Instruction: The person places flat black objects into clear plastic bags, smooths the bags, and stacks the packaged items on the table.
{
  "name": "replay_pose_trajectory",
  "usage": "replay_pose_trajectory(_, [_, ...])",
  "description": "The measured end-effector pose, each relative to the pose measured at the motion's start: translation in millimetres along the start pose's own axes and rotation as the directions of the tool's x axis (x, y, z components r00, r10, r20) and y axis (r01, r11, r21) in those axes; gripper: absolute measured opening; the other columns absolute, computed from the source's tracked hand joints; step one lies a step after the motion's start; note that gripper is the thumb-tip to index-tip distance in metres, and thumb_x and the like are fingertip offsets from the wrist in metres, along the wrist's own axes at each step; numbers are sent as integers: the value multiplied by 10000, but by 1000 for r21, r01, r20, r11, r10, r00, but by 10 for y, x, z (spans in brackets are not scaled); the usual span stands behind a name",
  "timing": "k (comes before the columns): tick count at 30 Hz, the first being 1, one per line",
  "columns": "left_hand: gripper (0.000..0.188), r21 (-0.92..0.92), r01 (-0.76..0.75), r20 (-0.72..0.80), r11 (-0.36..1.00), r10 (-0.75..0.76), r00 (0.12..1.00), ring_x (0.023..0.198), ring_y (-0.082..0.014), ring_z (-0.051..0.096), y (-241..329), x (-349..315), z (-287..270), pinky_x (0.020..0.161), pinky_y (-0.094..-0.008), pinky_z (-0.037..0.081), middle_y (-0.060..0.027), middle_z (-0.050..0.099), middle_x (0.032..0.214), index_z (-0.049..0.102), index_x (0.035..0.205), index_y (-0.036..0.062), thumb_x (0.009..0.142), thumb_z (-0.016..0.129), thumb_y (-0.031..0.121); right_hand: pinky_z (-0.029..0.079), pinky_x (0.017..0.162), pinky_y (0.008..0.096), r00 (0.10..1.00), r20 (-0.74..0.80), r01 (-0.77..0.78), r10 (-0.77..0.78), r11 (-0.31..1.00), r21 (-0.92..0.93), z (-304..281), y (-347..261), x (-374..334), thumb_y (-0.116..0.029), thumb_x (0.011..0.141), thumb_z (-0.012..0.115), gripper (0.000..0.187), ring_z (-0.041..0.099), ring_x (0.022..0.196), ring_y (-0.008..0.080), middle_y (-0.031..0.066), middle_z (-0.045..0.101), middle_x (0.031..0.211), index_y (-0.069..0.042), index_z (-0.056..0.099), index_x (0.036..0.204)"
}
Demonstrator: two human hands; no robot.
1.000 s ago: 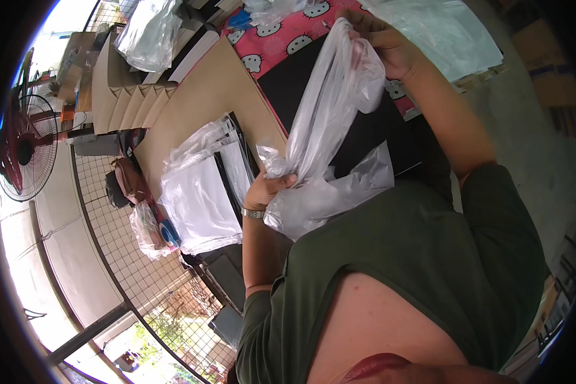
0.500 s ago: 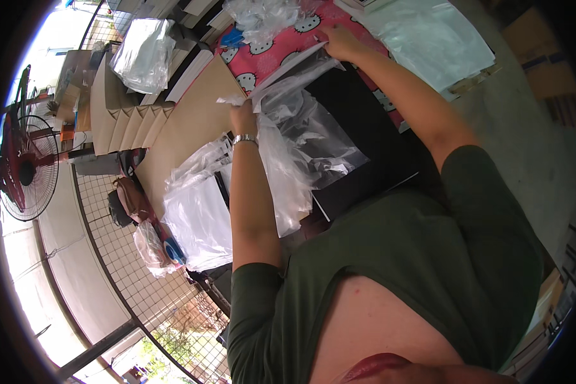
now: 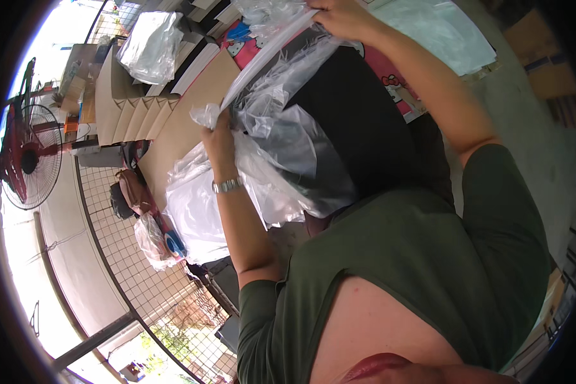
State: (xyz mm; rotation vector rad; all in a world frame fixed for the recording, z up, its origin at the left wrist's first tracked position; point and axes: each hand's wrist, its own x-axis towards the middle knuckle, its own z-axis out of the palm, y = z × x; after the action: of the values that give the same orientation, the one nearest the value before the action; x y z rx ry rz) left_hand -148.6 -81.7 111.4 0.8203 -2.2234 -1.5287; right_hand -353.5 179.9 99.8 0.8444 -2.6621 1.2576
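A clear plastic bag [image 3: 281, 137] is stretched between my two hands, its edge drawn into a long taut fold. My left hand [image 3: 219, 144], with a metal-band watch on the wrist, is closed on one end, and a crumpled tuft sticks out above the fist. At the far side my right hand [image 3: 342, 19] pinches the other end. Under and beside the bag is a flat black panel [image 3: 364, 121], partly covered by the plastic; its near edge lies close to my body. Whether the panel sits inside the bag, I cannot tell.
White plastic-covered sheets [image 3: 195, 221] lie on the left. Brown folded cardboard [image 3: 137, 118] and a clear plastic pack [image 3: 152, 48] stand behind them. Beneath the work is a pink patterned cloth [image 3: 396, 93]. More clear sheets [image 3: 438, 38] lie at far right; a red fan [image 3: 32, 153] stands far left.
My hands have moved farther apart: the left toward the left and nearer, the right farther away. The plastic's edge has been pulled longer and straighter, and the bag has shifted over the black panel.
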Motion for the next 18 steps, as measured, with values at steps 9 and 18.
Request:
replay_pose_trajectory(9, [190, -74, -77, -206, 994, 60, 977, 634, -78, 514, 716, -796, -555, 553, -214, 393, -20, 583, 777, 629, 953, -24, 826, 595, 113, 471, 675, 373, 973, 212, 66, -94, 989, 135, -1235, -1383, -577, -121, 749, 540, 243, 616, 762, 319, 241, 609, 796, 30, 638, 913])
replay_pose_trajectory(18, [340, -215, -156, -149, 964, 125, 981, 598, -55, 411, 332, -621, -287, 544, -197, 334, 15, 522, 762, 568, 1176, -8, 859, 530, 107, 485, 695, 417, 853, -263, 417, -451, 891, -178, -474, -773, -675, -112, 716, 582, 199, 589, 780, 330, 181, 561, 835, -7, 624, 880])
